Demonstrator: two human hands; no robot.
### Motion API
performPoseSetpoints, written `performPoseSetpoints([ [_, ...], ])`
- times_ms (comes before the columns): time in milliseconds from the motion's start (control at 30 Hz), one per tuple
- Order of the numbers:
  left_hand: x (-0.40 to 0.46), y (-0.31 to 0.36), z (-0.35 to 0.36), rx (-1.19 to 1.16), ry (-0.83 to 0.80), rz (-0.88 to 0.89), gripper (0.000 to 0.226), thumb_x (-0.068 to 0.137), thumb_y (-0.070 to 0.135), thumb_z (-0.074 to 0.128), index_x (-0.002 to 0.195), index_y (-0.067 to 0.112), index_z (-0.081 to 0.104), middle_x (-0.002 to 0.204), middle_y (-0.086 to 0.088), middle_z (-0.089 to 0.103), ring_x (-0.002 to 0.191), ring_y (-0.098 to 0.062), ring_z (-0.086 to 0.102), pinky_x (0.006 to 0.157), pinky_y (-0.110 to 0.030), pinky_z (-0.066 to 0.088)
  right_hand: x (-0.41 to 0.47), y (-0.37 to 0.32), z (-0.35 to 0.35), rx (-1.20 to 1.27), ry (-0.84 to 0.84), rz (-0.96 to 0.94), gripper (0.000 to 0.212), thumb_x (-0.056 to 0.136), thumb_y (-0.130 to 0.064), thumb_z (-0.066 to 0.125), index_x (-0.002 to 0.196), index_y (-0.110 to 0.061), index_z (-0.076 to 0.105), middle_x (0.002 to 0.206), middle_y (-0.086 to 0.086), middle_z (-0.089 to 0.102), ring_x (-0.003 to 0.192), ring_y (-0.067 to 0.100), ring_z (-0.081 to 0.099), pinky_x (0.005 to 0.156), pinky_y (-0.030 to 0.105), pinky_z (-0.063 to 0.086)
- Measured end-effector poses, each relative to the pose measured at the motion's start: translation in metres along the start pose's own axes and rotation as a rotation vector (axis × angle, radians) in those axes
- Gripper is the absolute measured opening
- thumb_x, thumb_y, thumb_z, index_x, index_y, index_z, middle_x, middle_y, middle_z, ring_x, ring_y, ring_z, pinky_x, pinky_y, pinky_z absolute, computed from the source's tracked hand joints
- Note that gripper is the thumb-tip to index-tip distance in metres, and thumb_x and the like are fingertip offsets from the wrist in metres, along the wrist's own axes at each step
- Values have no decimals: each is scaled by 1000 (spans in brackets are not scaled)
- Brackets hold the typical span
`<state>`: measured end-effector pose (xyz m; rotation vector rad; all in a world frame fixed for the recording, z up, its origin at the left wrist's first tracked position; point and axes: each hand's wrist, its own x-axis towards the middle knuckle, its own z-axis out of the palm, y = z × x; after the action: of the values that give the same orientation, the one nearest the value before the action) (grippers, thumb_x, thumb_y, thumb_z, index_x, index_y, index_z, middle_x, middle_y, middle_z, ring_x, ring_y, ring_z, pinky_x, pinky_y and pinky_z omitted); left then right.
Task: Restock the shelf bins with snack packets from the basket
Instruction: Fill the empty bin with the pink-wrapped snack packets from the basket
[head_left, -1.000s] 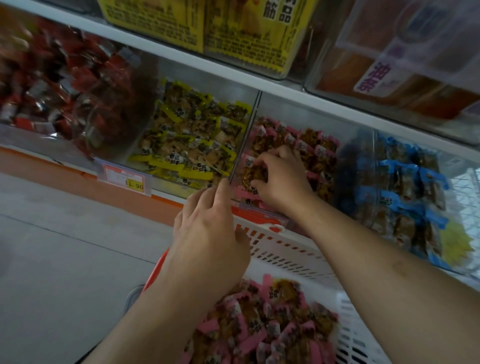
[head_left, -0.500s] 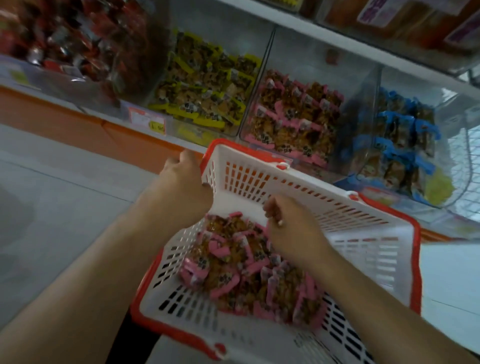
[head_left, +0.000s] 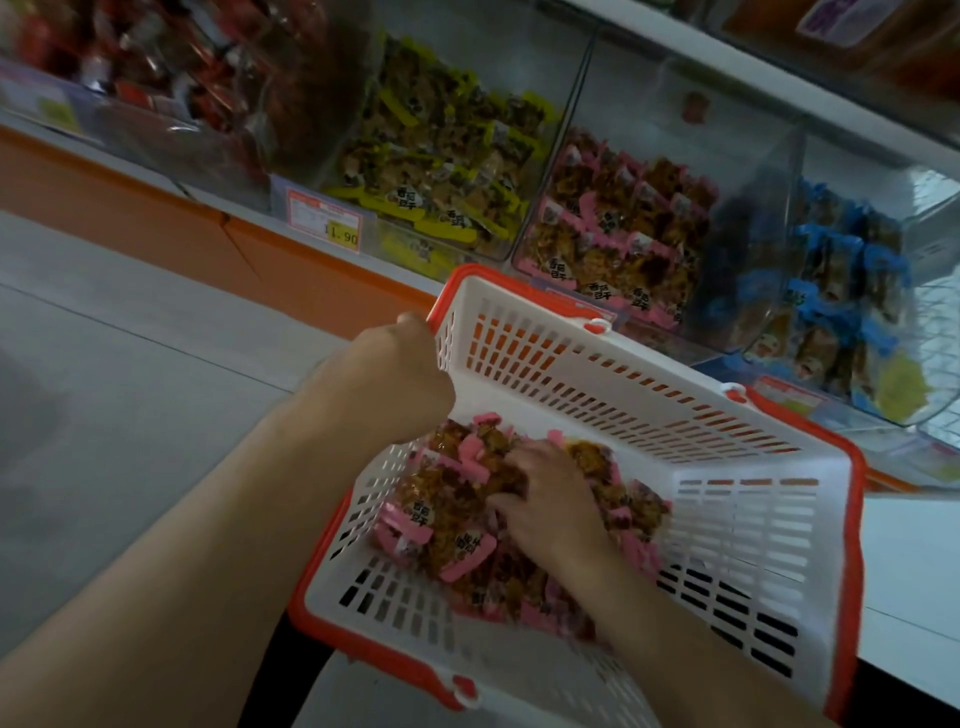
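Gripping the corner rim of the white, red-rimmed basket, the left hand holds it tilted while the right hand curls into its heap of pink-edged snack packets. Just beyond, a clear bin holds matching pink packets between yellow packets and blue packets; a price tag reads "1.90".

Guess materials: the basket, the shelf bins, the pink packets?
Basket: likely moulded plastic, matte white slotted walls, orange-red rim. Shelf bins: clear rigid plastic, probably acrylic, see-through with glare. Pink-edged packets: glossy plastic film, contents visible through it, pink sealed edges.
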<state>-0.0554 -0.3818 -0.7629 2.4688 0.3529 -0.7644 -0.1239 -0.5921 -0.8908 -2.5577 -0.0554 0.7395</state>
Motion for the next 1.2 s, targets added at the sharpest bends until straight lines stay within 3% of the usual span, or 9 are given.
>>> performPoseSetpoints([
  [67,0,4,-5,2,161,32,22,98,23,58,117,16,51,98,-3,62,79,-22,64,67,-40,60,-7,-14,-33,177,-21,35,22,91,-38,81,112,-37,73,101,-27,65,94,-15,58,79,1,38],
  [167,-6,18,-12,-84,499,237,23,99,29,57,120,20,60,103,4,64,86,-17,64,67,-31,56,-24,-28,-81,267,-3,7,16,87,-39,85,96,-40,72,103,-28,68,94,-19,59,68,2,43],
  [367,-19,52,7,-237,-104,314,41,86,69,63,108,34,67,96,13,70,82,-5,69,73,-34,62,-48,-41,-153,275,4,-141,25,82,-41,88,102,-43,74,102,-30,72,100,-9,66,78,12,49],
  [500,-15,62,9,-606,-340,299,10,95,16,72,103,13,76,89,-5,79,80,-17,78,75,-37,65,-42,-19,-165,438,111,-64,29,83,-32,89,106,-41,72,102,-20,76,93,2,72,82,29,58],
  [600,-12,63,10,-728,-359,326,19,91,-1,72,106,11,77,95,-8,80,89,-21,79,80,-32,64,-35,-8,-171,706,105,-85,24,86,-20,85,105,-29,73,89,-3,78,80,18,75,73,42,59],
  [733,-12,78,16,-889,-315,378,25,86,0,74,108,10,76,93,-13,80,89,-25,78,77,-28,63,-27,4,-185,1018,101,-122,27,83,-27,74,107,-14,75,78,1,69,65,19,64,61,31,52],
  [933,-13,104,23,-1007,-256,429,35,77,-2,75,71,32,79,84,-10,79,86,-26,79,75,-27,62,-13,13,-197,1190,112,-127,32,86,-28,69,107,-5,74,80,13,61,59,20,53,52,28,47],
  [1100,-13,114,30,-1012,-241,417,34,75,-3,78,105,12,76,92,-14,79,89,-29,78,72,-28,63,-10,13,-193,1336,96,6,40,95,-26,65,111,11,65,76,16,52,55,18,46,47,27,39],
  [1200,-12,117,34,-993,-182,387,36,75,-4,79,109,5,71,89,-15,79,86,-29,79,69,-30,63,-13,7,-184,1468,48,122,24,104,-21,60,95,-3,73,71,12,56,52,17,46,47,27,38],
])
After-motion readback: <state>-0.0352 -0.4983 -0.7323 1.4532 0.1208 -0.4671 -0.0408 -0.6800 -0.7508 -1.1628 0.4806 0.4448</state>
